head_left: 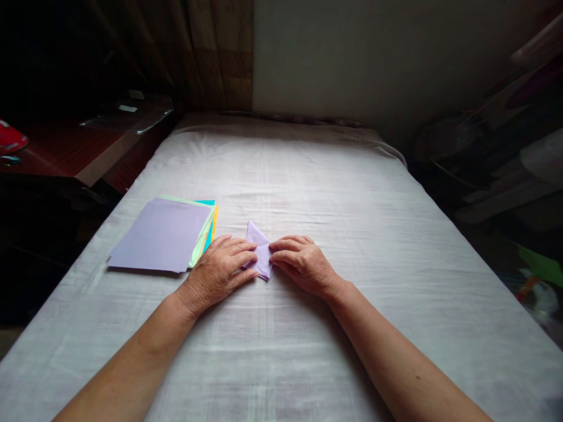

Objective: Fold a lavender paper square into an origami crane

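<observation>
A small piece of folded lilac paper (264, 253) lies on the white bedsheet, its pointed corner aimed away from me. My left hand (224, 266) holds its left side, with the thumb near the lower edge and the fingertips over the paper. At the right edge, my right hand (303, 262) grips the paper with bent fingers, the thumb mostly hidden beneath them. Left of my hands rests a stack of coloured paper sheets (160, 234), lilac on top, with green, blue and yellow edges showing.
The bed (281, 340) stretches to the wall (352, 58) at the back. To the left stands a dark red wooden table (65, 149) with a clear plastic sleeve (145, 114) and a red object (11, 139). Dim clutter lies beyond the bed's right edge, partly blurred.
</observation>
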`<state>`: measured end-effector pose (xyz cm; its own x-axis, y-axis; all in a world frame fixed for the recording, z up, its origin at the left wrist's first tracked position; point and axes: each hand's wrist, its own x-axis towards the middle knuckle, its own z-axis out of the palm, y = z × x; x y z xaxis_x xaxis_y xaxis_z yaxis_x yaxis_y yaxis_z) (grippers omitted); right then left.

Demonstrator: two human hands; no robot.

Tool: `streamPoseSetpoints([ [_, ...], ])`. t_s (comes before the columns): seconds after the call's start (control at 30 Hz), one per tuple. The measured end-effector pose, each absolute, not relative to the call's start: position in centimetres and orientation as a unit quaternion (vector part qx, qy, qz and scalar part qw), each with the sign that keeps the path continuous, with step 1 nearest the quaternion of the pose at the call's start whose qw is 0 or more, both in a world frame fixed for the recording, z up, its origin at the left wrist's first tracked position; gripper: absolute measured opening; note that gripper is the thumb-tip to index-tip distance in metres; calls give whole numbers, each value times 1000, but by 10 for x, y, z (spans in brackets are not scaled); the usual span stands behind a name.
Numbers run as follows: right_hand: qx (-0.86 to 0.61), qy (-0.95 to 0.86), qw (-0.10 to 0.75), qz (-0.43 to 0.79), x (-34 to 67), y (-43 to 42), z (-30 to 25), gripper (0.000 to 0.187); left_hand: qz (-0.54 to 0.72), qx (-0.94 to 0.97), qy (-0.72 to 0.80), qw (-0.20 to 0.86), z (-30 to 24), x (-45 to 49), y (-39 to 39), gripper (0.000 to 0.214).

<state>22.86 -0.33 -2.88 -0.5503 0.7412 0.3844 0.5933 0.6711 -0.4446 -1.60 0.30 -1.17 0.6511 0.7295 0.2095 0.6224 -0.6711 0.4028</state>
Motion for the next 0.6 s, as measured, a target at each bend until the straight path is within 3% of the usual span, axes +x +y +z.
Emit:
streamPoseSetpoints([
  [0.27, -428, -835, 312, 149, 219, -3, -29, 19, 218, 889, 384, 125, -10, -9, -2, 18],
  [0.6, -484, -792, 333, 164, 213, -2, -33, 15, 270, 794, 504, 206, -11, 4, 4, 16],
])
